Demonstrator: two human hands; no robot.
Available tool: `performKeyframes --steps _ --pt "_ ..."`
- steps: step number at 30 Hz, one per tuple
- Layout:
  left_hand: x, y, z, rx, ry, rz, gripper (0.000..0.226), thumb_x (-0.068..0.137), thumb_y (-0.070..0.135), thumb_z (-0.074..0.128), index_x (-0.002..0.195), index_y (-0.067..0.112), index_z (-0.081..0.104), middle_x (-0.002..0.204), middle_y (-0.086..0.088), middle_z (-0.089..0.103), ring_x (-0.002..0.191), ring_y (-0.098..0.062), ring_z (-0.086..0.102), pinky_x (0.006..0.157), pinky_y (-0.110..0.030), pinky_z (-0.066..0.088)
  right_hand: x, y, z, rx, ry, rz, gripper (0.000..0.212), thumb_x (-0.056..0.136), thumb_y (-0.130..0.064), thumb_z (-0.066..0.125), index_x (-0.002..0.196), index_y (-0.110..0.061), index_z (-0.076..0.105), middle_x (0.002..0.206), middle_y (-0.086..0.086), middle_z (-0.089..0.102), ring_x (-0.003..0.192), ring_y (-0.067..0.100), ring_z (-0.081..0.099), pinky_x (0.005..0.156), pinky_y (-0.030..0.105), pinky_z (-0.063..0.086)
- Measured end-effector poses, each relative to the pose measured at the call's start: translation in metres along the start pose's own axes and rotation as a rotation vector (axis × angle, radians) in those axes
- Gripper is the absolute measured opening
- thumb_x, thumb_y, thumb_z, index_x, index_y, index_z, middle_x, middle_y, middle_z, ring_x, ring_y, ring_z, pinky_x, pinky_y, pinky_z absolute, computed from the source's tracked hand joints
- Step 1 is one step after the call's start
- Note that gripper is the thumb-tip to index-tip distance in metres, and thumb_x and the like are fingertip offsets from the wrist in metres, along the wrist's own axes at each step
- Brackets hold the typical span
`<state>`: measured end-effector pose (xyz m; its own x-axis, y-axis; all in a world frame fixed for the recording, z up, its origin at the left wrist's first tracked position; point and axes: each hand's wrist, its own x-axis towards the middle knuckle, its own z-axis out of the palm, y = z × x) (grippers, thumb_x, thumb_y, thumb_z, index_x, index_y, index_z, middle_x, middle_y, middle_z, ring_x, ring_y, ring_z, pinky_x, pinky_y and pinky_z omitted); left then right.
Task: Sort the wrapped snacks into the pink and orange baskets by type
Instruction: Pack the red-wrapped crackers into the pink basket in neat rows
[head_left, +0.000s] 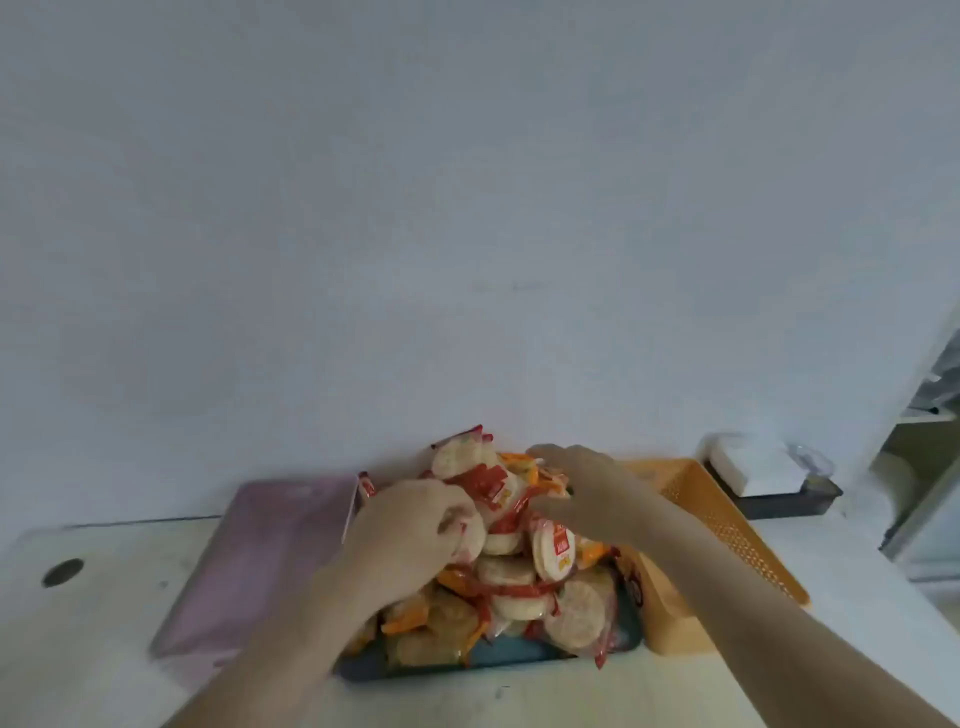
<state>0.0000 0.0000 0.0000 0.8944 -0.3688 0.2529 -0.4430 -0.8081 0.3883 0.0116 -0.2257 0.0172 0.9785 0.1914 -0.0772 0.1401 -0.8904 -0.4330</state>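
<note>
A tall heap of wrapped snacks (511, 587) fills a blue tray (498, 656) in the middle of the table. Some are round pale rice crackers in red-trimmed wrappers, others are small orange packets (592, 553). My left hand (410, 525) is curled over the left side of the heap and grips a round cracker (467, 535). Over the top right of the heap my right hand (576, 486) rests with its fingers in the packets; what it holds is blurred. The pink basket (249, 561) lies left of the tray, the orange basket (727, 525) right.
A pale table (545, 696) with a round cable hole (62, 572) at the left. A dark tray with a white box (753, 470) stands at the back right against the plain wall. A shelf edge (924, 415) shows at the far right.
</note>
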Motion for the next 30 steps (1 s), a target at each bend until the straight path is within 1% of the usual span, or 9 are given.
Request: performKeyframes --steps 3,5,7,9,13,16,19,24,30 --pt "-0.011 -0.011 0.058 0.105 -0.083 0.031 0.033 0.092 0.050 0.045 0.121 0.040 0.057 0.133 0.023 0.050 0.127 -0.007 0.042 0.101 -0.028 0.040 0.006 0.029 0.047 -0.087 -0.083 0.049 0.101 0.075 -0.063 0.065 0.148 -0.048 -0.003 0.162 0.000 0.004 0.146 0.035 0.013 0.111 0.057 0.029" --pt "-0.018 -0.018 0.101 0.208 -0.178 0.022 0.069 0.083 0.075 0.034 0.145 0.048 0.020 0.158 0.020 0.004 0.147 -0.013 0.003 0.118 -0.045 0.014 0.008 0.047 0.081 -0.106 -0.133 0.090 0.117 0.070 -0.062 0.071 0.143 -0.052 -0.020 0.160 -0.006 -0.021 0.148 0.035 -0.003 0.112 0.063 0.025" --pt "-0.020 -0.023 0.134 0.276 -0.209 -0.013 0.085 0.082 0.074 0.039 0.146 0.050 -0.011 0.155 0.013 -0.029 0.145 -0.019 -0.023 0.117 -0.056 -0.003 0.009 0.057 0.109 -0.052 -0.068 0.085 0.120 0.072 -0.059 0.072 0.141 -0.053 -0.026 0.154 -0.009 -0.035 0.148 0.035 -0.008 0.113 0.058 0.024" --pt "-0.018 -0.025 0.154 0.342 -0.182 -0.040 0.086 0.086 0.063 0.047 0.147 0.047 -0.012 0.153 0.009 -0.038 0.144 -0.024 -0.028 0.116 -0.057 0.001 0.009 0.063 0.130 -0.033 0.092 0.032 0.116 0.077 -0.052 0.072 0.138 -0.057 -0.027 0.152 -0.012 -0.039 0.149 0.033 0.002 0.108 0.046 0.037" --pt "-0.008 -0.027 0.170 0.337 -0.024 -0.080 0.064 0.090 0.053 0.049 0.145 0.043 0.018 0.161 0.008 -0.012 0.147 -0.026 -0.010 0.112 -0.048 0.025 0.012 0.070 0.153 -0.098 0.402 -0.078 0.102 0.086 -0.046 0.063 0.138 -0.058 -0.024 0.155 -0.012 -0.032 0.147 0.025 0.013 0.099 0.031 0.045" --pt "-0.007 -0.029 0.175 0.254 0.141 -0.150 0.052 0.094 0.054 0.040 0.143 0.038 0.032 0.159 0.012 0.014 0.146 -0.022 0.008 0.111 -0.036 0.033 0.014 0.068 0.151 -0.101 0.626 -0.098 0.075 0.091 -0.046 0.053 0.148 -0.046 0.006 0.161 -0.001 0.005 0.142 0.026 0.023 0.105 0.039 0.039" --pt "-0.005 -0.027 0.180 0.189 0.255 -0.225 0.061 0.093 0.060 0.029 0.144 0.027 0.037 0.154 0.012 0.029 0.142 -0.017 0.023 0.110 -0.031 0.033 0.016 0.065 0.143 -0.063 0.814 -0.157 0.053 0.091 -0.042 0.053 0.141 -0.030 0.039 0.139 0.003 0.045 0.122 0.026 0.048 0.091 0.039 0.048" --pt "-0.004 -0.029 0.166 0.272 0.344 -0.266 0.075 0.088 0.069 0.011 0.136 0.025 0.049 0.141 0.010 0.047 0.127 -0.015 0.040 0.102 -0.034 0.039 0.007 0.071 0.126 -0.234 0.176 -0.168 0.061 0.090 -0.055 0.051 0.144 -0.035 0.032 0.130 -0.006 0.045 0.122 0.019 0.044 0.095 0.036 0.044" --pt "-0.007 -0.024 0.159 0.105 0.341 -0.210 0.058 0.090 0.060 0.034 0.140 0.031 0.037 0.142 0.012 0.042 0.134 -0.014 0.031 0.112 -0.039 0.031 -0.004 0.068 0.109 -0.086 0.237 -0.315 0.056 0.090 -0.038 0.060 0.142 -0.038 0.039 0.135 -0.016 0.047 0.114 0.005 0.047 0.091 0.021 0.038"
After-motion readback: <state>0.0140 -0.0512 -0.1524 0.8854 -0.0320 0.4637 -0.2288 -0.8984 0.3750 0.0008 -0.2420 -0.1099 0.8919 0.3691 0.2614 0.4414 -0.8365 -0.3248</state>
